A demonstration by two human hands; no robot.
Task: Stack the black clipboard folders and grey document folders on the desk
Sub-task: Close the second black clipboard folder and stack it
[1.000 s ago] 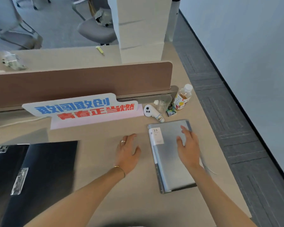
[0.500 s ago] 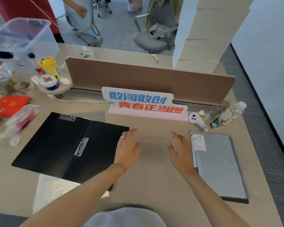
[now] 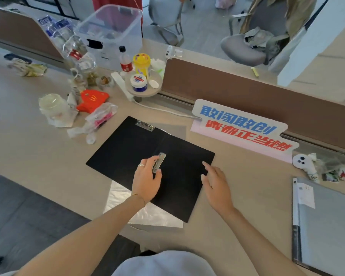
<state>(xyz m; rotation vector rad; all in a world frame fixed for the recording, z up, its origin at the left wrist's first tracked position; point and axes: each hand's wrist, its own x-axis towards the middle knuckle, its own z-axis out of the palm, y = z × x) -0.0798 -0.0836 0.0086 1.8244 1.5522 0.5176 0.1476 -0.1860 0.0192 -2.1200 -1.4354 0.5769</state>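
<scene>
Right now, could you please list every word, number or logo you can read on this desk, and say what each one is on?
"敢闯敢创", blue: top line of the sign.
"青春正当燃", red: bottom line of the same sign.
Yellow "M" logo: the red bag.
Grey folder: its white label bears a number, too blurred to read.
Bottle, yellow tub and white jar: labels too small to read.

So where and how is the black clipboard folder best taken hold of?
Probably by the right-hand edge of the black clipboard folder, coming in from the right, where the right hand already hovers. It lies open and flat, so that free cover edge can be lifted and folded shut. The left hand is at the middle clip.
</scene>
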